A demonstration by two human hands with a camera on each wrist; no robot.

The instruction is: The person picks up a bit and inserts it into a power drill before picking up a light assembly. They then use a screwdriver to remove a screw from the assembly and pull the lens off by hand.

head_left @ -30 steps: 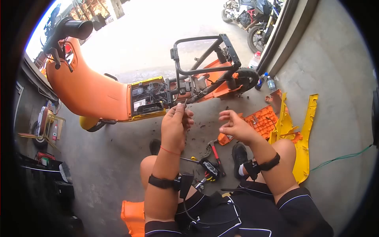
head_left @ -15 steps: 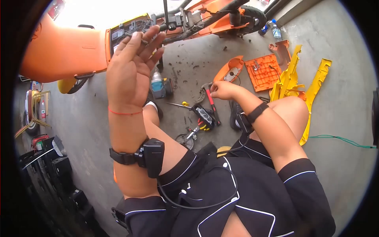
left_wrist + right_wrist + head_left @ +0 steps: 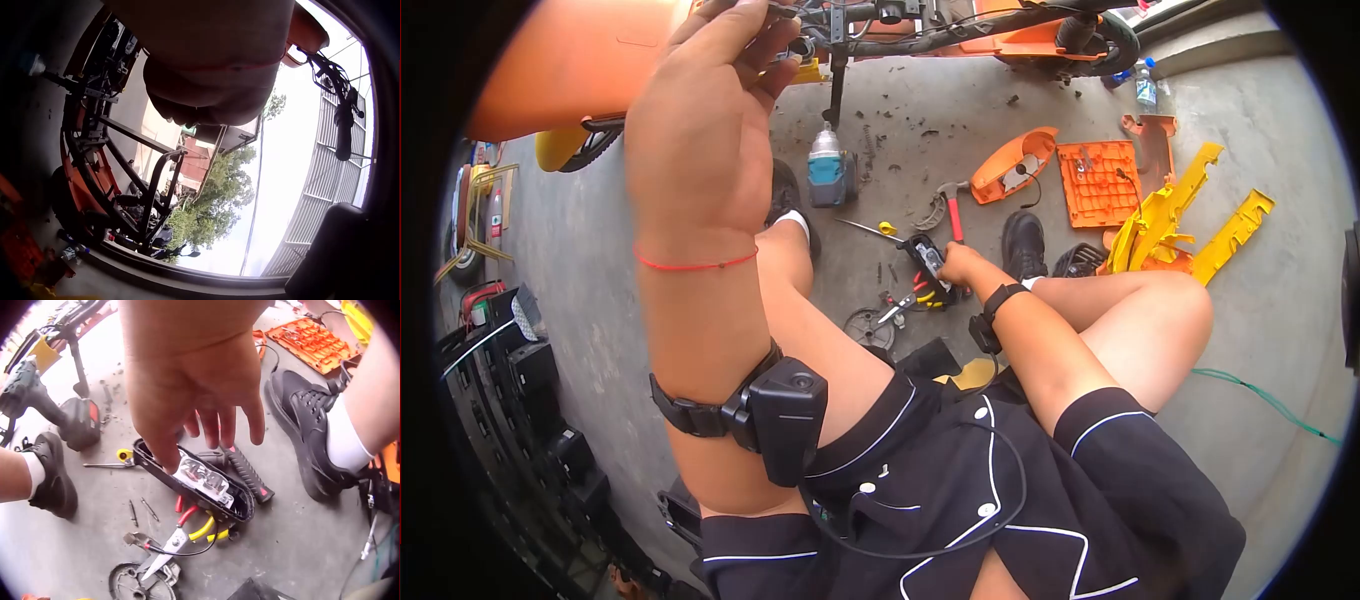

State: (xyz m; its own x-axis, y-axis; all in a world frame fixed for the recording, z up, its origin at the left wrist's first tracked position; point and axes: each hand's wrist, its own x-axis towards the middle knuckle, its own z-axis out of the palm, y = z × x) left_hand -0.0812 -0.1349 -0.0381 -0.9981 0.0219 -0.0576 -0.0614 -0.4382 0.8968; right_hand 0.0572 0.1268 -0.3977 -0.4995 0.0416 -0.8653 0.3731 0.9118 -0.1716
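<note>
My left hand (image 3: 700, 150) is raised at the upper left of the head view, in front of the orange scooter (image 3: 590, 70). Its thumb and forefinger pinch a small dark metal piece (image 3: 781, 10), partly cut off by the frame's top. In the left wrist view the palm hides the piece. My right hand (image 3: 200, 394) reaches down over an oblong black plastic shell (image 3: 169, 481) on the floor, fingers loosely extended. Its thumb tip overlaps the clear plastic packet (image 3: 203, 475) inside the shell.
Around the shell lie a hammer (image 3: 247, 469), scissors (image 3: 169, 547), a screwdriver (image 3: 109, 465) and a round metal part (image 3: 134, 584). A teal impact wrench (image 3: 827, 175) stands near the left shoe. Orange panels (image 3: 1097, 185) and yellow panels (image 3: 1235, 235) lie to the right.
The head view has tilted down. My right hand has moved from in front of the scooter down to the black shell. My left hand has swung up and left, with the small piece.
</note>
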